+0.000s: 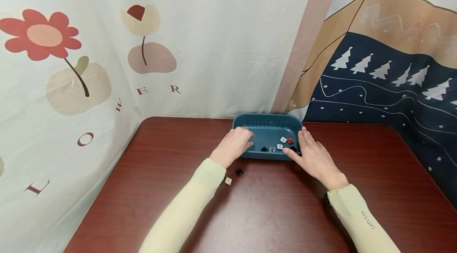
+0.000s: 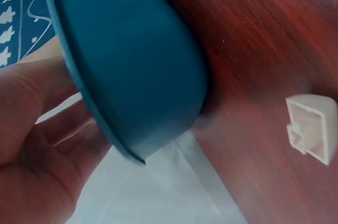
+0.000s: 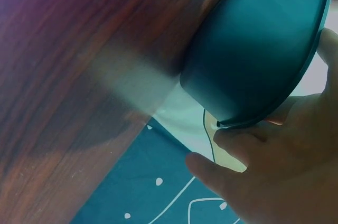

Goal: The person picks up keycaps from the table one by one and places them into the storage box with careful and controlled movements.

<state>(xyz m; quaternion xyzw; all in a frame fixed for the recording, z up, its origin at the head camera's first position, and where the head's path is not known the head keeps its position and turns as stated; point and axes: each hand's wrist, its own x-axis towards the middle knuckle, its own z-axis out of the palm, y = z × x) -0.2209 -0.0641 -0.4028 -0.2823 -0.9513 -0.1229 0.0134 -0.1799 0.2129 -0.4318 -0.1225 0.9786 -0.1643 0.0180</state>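
the tray (image 1: 264, 134) sits at the back of the table (image 1: 278, 205), by the cloth (image 1: 228, 46). the left hand (image 1: 233, 146) reaches over its left end, fingers bent, tips inside the rim; whether they pinch anything i cannot tell. the right hand (image 1: 315, 160) rests on the right end, fingers nearly straight along the rim, thumb spread apart from them over the front side, the grip loose.

inside, mostly toward the right, lie small caps: two white, a red cap (image 1: 290, 140), two black and a greyish one. in front of the tray, near the left sleeve (image 1: 185, 209), a black cap (image 1: 239, 172) and a white cap (image 1: 228, 181) lie on the table, the white one tipped, its hollow underside showing.
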